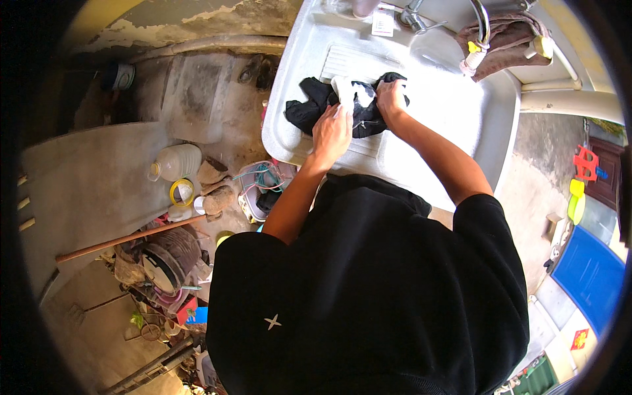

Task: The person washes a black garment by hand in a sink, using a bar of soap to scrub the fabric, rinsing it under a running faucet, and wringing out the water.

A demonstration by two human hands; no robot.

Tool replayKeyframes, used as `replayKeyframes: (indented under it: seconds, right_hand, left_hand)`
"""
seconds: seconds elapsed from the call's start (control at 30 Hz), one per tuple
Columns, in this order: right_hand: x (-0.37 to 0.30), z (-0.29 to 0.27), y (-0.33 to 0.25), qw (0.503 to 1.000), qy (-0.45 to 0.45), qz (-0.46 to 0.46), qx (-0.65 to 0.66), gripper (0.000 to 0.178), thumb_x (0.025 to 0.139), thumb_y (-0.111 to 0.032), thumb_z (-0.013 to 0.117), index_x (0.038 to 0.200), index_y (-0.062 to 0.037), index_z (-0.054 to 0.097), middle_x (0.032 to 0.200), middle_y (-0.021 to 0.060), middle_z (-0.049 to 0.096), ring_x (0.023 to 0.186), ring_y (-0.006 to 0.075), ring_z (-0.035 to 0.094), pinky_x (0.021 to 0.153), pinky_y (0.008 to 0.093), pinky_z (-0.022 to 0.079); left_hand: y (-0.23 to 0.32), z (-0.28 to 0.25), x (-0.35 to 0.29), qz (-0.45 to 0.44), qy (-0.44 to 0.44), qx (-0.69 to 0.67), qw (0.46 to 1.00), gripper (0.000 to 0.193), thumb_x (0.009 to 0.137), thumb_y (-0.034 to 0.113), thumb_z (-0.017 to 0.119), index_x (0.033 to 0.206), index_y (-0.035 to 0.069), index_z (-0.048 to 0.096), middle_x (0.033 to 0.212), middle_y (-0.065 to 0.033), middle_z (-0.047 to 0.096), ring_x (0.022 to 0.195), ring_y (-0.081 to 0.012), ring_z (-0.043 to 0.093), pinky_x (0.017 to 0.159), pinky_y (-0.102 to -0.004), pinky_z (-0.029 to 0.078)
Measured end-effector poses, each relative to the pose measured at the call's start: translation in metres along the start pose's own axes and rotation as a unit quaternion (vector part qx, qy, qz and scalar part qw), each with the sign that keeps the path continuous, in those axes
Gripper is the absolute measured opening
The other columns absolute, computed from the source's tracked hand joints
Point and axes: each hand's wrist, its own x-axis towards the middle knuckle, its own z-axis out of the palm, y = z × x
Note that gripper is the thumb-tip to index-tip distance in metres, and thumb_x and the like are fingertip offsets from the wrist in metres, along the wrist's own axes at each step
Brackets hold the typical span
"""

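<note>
A bunched black garment (312, 110) with white patches lies across the ribbed washboard (344, 59) of the light grey laundry sink (276, 125). My left hand (332, 135) is closed on its near side, beside a pale strip (343, 91) that I cannot make out as part of the garment or a separate piece. At the garment's right end, my right hand (391, 99) grips the dark fabric with bent fingers. Both palms face down, so the fingertips are partly hidden.
A chrome faucet (483, 26) arches over the sink's far right, near a brown towel (510, 43). A small white packet (382, 22) rests on the back ledge. Left of the sink, a plastic jug (178, 162) and a pink-rimmed basin (253, 204) stand on the floor.
</note>
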Motion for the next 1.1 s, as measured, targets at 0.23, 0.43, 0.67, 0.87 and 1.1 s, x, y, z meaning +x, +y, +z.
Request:
replayKeyframes:
  seconds: [0.23,0.43,0.67,0.87,1.1]
  right_hand:
    - [-0.030,0.015,0.055,0.963,0.072,0.042,0.257,0.045,0.090,-0.012,0.056,0.135,-0.0144,0.057,0.114,0.0117,0.067,0.105,0.0305,0.065,0.090,0.0470,0.051]
    - [-0.074,-0.036,0.080,0.738,0.316,-0.007,0.596,0.063,0.078,-0.010,0.069,0.139,-0.0139,0.052,0.128,0.0145,0.062,0.118,0.0343,0.058,0.102,0.0427,0.047]
    - [-0.071,-0.072,0.074,0.630,0.379,-0.175,0.655,0.048,0.074,-0.018,0.076,0.118,-0.0048,0.064,0.113,0.0189,0.068,0.106,0.0378,0.063,0.093,0.0458,0.049]
    - [-0.087,-0.067,0.075,0.581,0.258,-0.097,0.765,0.022,0.093,-0.021,0.065,0.109,-0.0064,0.069,0.089,0.0156,0.070,0.081,0.0312,0.069,0.074,0.0360,0.052]
    - [-0.103,-0.056,0.089,0.592,0.265,-0.054,0.760,0.029,0.094,-0.027,0.065,0.109,-0.0020,0.069,0.087,0.0095,0.071,0.079,0.0189,0.066,0.076,0.0332,0.051]
  left_hand:
    - [-0.015,0.002,0.001,-0.087,-0.013,-0.080,0.993,0.024,0.101,0.021,0.047,0.106,0.000,0.058,0.098,-0.0255,0.065,0.092,-0.0454,0.063,0.080,-0.0524,0.049]
    - [0.001,-0.038,0.019,-0.022,0.082,-0.190,0.978,0.016,0.100,0.015,0.053,0.101,0.000,0.059,0.088,-0.0198,0.064,0.083,-0.0384,0.064,0.073,-0.0426,0.050]
    - [0.061,-0.113,0.046,0.040,-0.103,-0.242,0.964,0.021,0.098,0.019,0.062,0.099,-0.002,0.058,0.069,-0.0135,0.054,0.061,-0.0195,0.047,0.060,-0.0331,0.043]
    - [0.031,-0.122,0.055,-0.021,-0.115,-0.337,0.934,0.014,0.098,0.009,0.061,0.108,-0.001,0.062,0.081,-0.0007,0.062,0.071,-0.0058,0.051,0.064,-0.0223,0.044]
    - [0.026,-0.136,0.055,-0.064,-0.126,-0.360,0.922,0.014,0.097,0.006,0.061,0.108,-0.001,0.066,0.082,-0.0042,0.068,0.069,-0.0087,0.060,0.063,-0.0244,0.049]
